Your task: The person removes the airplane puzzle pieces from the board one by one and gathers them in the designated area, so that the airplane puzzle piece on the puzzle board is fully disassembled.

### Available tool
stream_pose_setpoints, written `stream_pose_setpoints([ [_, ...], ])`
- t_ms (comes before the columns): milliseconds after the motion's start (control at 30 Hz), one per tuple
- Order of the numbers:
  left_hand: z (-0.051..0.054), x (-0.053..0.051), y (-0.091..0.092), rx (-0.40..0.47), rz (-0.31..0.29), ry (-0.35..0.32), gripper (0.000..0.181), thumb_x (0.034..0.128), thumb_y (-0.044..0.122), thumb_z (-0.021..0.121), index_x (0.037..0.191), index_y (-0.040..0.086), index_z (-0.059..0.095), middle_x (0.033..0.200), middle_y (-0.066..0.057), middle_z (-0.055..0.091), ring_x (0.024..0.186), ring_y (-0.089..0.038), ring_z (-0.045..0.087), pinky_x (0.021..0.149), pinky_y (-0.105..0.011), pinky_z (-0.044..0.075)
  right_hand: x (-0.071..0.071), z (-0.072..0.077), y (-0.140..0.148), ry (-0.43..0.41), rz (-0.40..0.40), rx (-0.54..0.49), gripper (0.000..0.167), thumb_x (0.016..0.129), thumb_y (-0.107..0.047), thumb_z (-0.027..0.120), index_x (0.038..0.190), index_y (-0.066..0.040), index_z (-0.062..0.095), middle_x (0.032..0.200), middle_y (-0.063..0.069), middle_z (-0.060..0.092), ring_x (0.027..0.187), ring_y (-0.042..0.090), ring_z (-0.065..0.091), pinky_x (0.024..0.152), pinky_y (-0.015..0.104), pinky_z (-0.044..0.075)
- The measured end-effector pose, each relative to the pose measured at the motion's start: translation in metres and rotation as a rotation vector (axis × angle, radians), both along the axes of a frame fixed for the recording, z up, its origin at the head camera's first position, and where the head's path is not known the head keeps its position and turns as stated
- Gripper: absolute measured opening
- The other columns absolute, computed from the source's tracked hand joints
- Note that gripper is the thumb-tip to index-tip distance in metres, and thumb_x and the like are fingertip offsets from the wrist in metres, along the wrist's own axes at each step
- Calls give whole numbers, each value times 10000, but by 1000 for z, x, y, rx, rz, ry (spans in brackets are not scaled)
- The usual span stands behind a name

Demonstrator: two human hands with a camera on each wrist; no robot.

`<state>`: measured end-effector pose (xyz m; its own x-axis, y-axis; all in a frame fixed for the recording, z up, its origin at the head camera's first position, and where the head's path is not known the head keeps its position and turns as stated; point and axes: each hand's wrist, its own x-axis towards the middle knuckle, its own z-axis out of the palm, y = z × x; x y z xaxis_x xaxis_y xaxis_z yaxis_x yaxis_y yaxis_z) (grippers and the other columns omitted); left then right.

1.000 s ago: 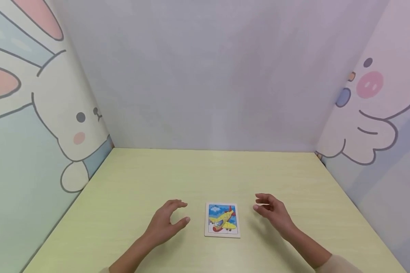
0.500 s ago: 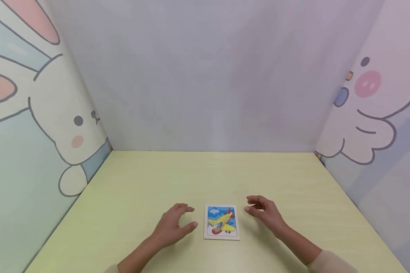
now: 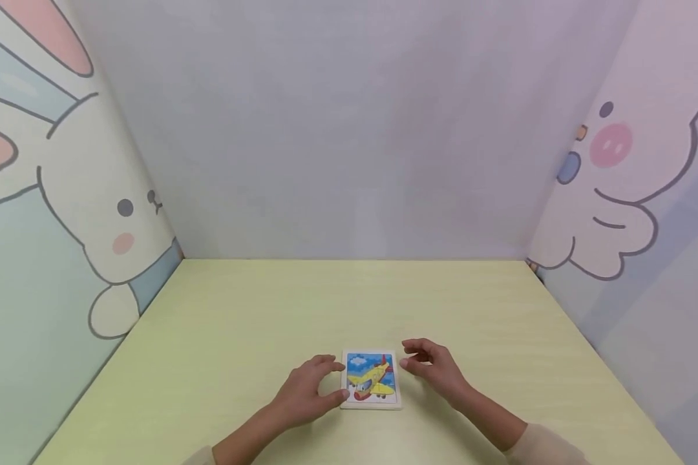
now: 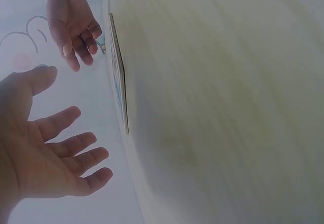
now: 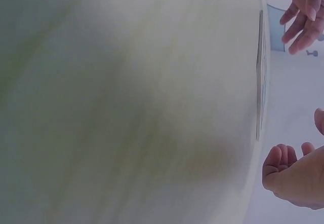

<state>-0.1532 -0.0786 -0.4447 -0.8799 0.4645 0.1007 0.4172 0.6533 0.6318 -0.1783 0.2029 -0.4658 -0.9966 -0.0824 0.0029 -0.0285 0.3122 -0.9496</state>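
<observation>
While the framed airplane puzzle [image 3: 372, 378] lies flat on the pale yellow surface [image 3: 349, 310], the left hand [image 3: 306, 395] hovers just beside its left edge, spread wide, and the right hand [image 3: 439, 373], loosely curled and holding nothing, hovers near its right edge.

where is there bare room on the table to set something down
Crowded: the plane picture, flanked by left grip and right grip. Bare: table beyond it to the grey wall, and outward from each grip to the side walls.
</observation>
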Motion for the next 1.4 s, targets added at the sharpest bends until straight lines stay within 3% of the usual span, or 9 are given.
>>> stream_pose_setpoints([
  [200, -1, 2, 6, -55, -49, -51, 463, 844, 415, 632, 1193, 112, 613, 1291, -136, 502, 1162, -349, 468, 876, -589, 373, 0, -2, -9, 9, 73, -18, 417, 824, -164, 716, 1162, 44, 587, 1080, 153, 595, 929, 257, 566, 697, 265, 502],
  [300, 0, 2, 10, -79, -63, -68, 474, 846, 420, 625, 1211, 119, 607, 1309, -128, 491, 1173, -343, 459, 879, -585, 374, 0, 10, -15, 28, 107, -6, 381, 847, -126, 687, 1166, 51, 580, 1075, 182, 589, 929, 269, 567, 701, 253, 496],
  [467, -1, 5, 17, -107, -114, -64, 487, 858, 423, 613, 1237, 118, 590, 1327, -131, 481, 1176, -339, 462, 874, -566, 393, -9, 15, -25, 82, 141, 50, 338, 856, -78, 666, 1156, 52, 581, 1058, 208, 586, 921, 290, 577, 728, 267, 498],
  [567, -3, 5, 20, -130, -153, -66, 479, 867, 418, 605, 1242, 121, 586, 1338, -131, 474, 1191, -331, 455, 876, -563, 395, -17, 8, -29, 96, 174, 54, 350, 856, -95, 670, 1167, 38, 580, 1061, 190, 588, 922, 276, 578, 727, 281, 507],
  [800, -5, 6, 23, -167, -189, -75, 543, 874, 431, 594, 1310, 114, 528, 1382, -115, 434, 1242, -311, 412, 895, -561, 382, -19, 3, -40, 82, 268, 64, 386, 876, -175, 659, 1182, 41, 565, 1101, 185, 584, 924, 249, 573, 719, 261, 504],
  [1200, -1, 6, 27, -284, -227, -16, 510, 888, 393, 588, 1298, 94, 544, 1378, -126, 437, 1264, -295, 393, 874, -522, 410, -30, -3, -51, 116, 282, 181, 325, 884, -165, 648, 1139, 27, 588, 1035, 100, 618, 885, 209, 576, 728, 275, 496],
  [1400, -3, 9, 29, -382, -232, -21, 547, 866, 403, 617, 1324, 117, 527, 1399, -102, 416, 1285, -278, 370, 889, -498, 415, -35, -7, -55, 99, 282, 212, 304, 871, -143, 662, 1129, 6, 604, 991, 53, 617, 861, 183, 562, 743, 266, 488],
])
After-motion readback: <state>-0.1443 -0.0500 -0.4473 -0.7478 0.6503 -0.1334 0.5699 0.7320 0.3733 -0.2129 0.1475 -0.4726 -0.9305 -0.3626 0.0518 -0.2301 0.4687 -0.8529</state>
